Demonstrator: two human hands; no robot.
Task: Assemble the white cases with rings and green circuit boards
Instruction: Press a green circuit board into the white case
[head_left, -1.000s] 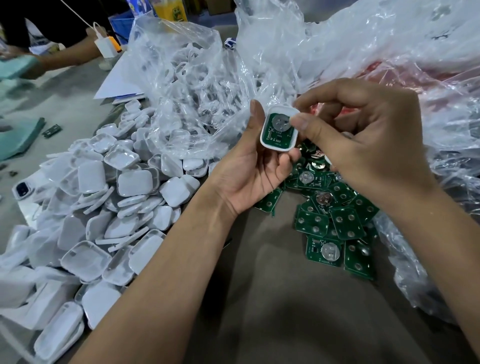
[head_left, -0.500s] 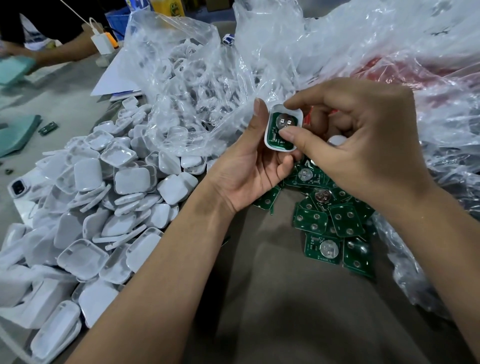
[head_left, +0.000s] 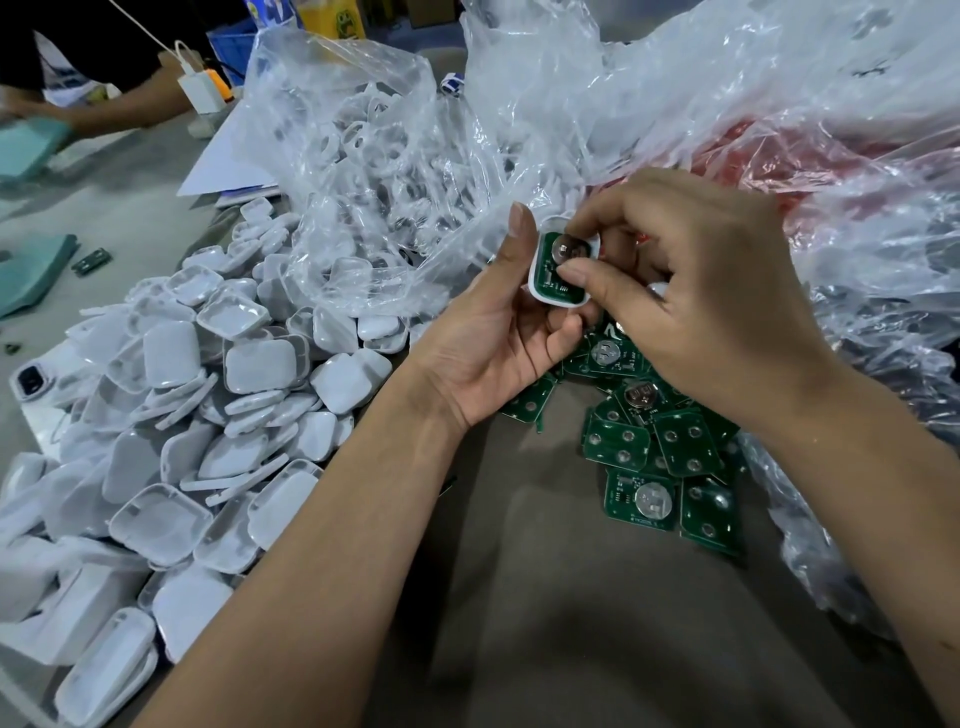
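Along the left edge of the worktop (head_left: 545, 623) lies a heap of white case halves (head_left: 171, 415) — some hollow side up, some flat side up. Behind the heap, toward the far edge, a clear plastic bag (head_left: 363, 171) holds white rings (head_left: 374, 150). Right of the heap, above the middle of the worktop, the left hand (head_left: 498, 343) cradles a white case (head_left: 540, 283) with a green circuit board (head_left: 551, 267) seated in it, thumb upright along the case's left side and fingers curled beneath. The right hand (head_left: 717, 306) pinches down on that board — thumb on its face, forefinger at the round metal cell (head_left: 567, 248) near the top. Below the right hand, loose green boards (head_left: 649, 452) are piled against crumpled clear plastic (head_left: 857, 249) at the right edge.
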